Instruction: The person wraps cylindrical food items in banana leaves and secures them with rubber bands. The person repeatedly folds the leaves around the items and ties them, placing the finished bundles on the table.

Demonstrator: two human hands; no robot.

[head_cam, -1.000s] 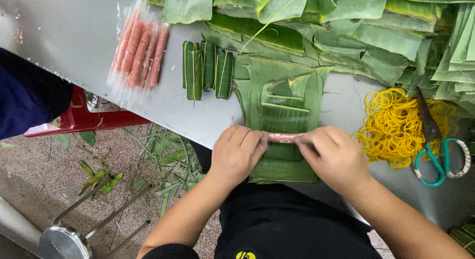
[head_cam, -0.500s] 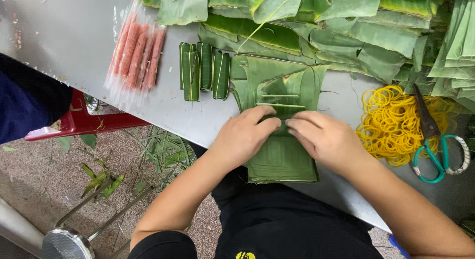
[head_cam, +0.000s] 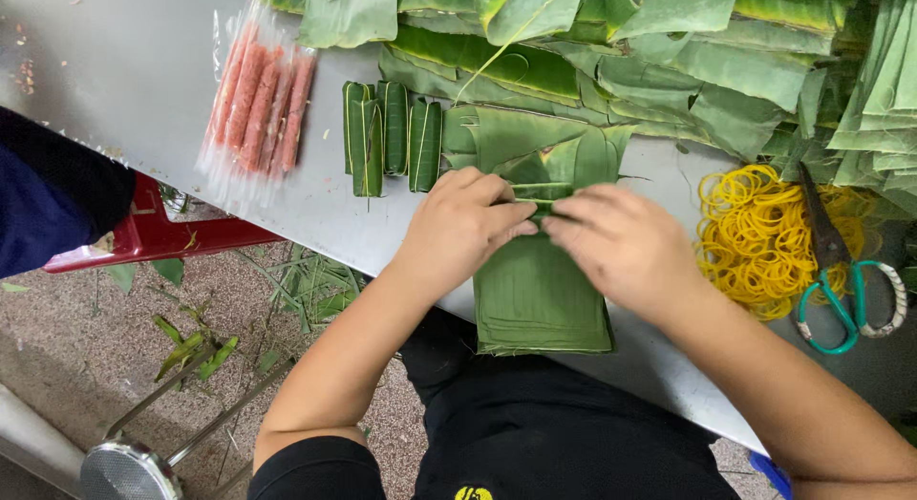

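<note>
Banana-leaf sheet (head_cam: 540, 290), the top one of a neat green stack, lies at the near edge of the grey tabletop (head_cam: 143, 70), at the centre of the view. Its far end is being rolled over: a tight green fold (head_cam: 537, 202) runs between the two hands. Whatever sits inside the fold is hidden.

Left hand (head_cam: 463, 223), at 9 o'clock of the fold, is closed on it, fingertips curled over the leaf edge and thumb tucked under. Right hand (head_cam: 621, 242), at 3 o'clock, pinches the other end of the same fold, fingers bent and pressing down; the fingertips of both hands nearly meet.

At 11 o'clock from the hands, four finished leaf rolls (head_cam: 390, 132) lie side by side, upright in the view and touching one another. Farther out at 10 o'clock a clear plastic pack of pink sausages (head_cam: 258, 104) rests flat on the tabletop. A heap of loose banana leaves (head_cam: 611, 51) fills the far side at 12 o'clock. At 3 o'clock a pile of yellow rubber bands (head_cam: 755, 233) spreads out, with green-handled scissors (head_cam: 841, 271) lying partly on it. Off the tabletop at 9 o'clock, a red plastic stool (head_cam: 143, 237) stands on the speckled floor (head_cam: 86, 338), where leaf scraps (head_cam: 306, 285) are scattered.
</note>
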